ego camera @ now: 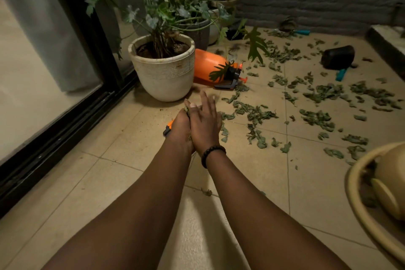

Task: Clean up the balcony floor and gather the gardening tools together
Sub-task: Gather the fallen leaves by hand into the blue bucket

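My two hands meet above the floor tiles in the middle of the view. My left hand (178,129) is cupped around a small bunch of green leaves (187,110) that poke out at the top. My right hand (206,120), with a dark bead bracelet at the wrist, presses against the bunch with its fingers stretched forward. An orange and black hand tool (168,127) lies on the floor, partly hidden behind my left hand. Many loose leaves (315,116) are scattered over the tiles to the right. An orange pressure sprayer (208,66) lies on its side.
A white potted plant (164,72) stands just ahead, with more pots behind it. A black pot (338,57) lies tipped over at the far right beside a teal tool (341,74); another teal tool (302,32) is near the wall. A beige basin (356,195) sits at right, a glass sliding door (43,72) at left.
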A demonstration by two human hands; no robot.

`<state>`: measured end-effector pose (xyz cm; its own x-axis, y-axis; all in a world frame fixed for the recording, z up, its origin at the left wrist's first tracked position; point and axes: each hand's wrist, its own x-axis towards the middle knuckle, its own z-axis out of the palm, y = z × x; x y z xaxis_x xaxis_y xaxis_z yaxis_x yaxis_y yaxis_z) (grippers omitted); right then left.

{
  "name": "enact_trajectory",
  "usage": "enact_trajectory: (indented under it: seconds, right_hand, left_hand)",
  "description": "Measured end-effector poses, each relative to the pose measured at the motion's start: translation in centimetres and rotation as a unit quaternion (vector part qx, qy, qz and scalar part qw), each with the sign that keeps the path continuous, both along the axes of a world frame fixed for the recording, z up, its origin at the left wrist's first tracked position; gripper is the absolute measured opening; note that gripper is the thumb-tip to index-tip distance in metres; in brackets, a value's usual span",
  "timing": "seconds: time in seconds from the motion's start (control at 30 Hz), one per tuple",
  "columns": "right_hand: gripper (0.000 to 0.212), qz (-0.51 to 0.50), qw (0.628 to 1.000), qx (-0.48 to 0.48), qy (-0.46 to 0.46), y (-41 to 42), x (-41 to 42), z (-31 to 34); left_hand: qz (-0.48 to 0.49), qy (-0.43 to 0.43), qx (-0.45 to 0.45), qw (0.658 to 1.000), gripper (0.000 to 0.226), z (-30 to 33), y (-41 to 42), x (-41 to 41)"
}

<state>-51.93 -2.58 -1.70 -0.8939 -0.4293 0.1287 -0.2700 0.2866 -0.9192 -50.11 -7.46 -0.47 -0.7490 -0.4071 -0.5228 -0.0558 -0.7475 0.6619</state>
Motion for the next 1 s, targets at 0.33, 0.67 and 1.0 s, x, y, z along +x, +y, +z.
enact_trajectory:
  seconds: [0.33,0.67,1.0]
  right_hand:
    - [0.052,-0.048,0.981,-0.134,-0.135,1.6,-2.2,0.5]
    - [0.089,-0.263,0.879,0.39,-0.078,12.7,6.4,-16.9]
    - [0.054,0.238,0.915,0.31,0.105,0.1,7.3,-16.3]
  left_hand:
    - [0.071,-0.058,-0.067,0.994,0.032,0.2,0.3,-1.6]
    - [0.234,-0.118,-0.031,0.965,0.032,-4.0,-7.0,2.7]
    - [0.29,-0.147,-0.035,0.945,0.032,-7.1,-10.9,7.3]
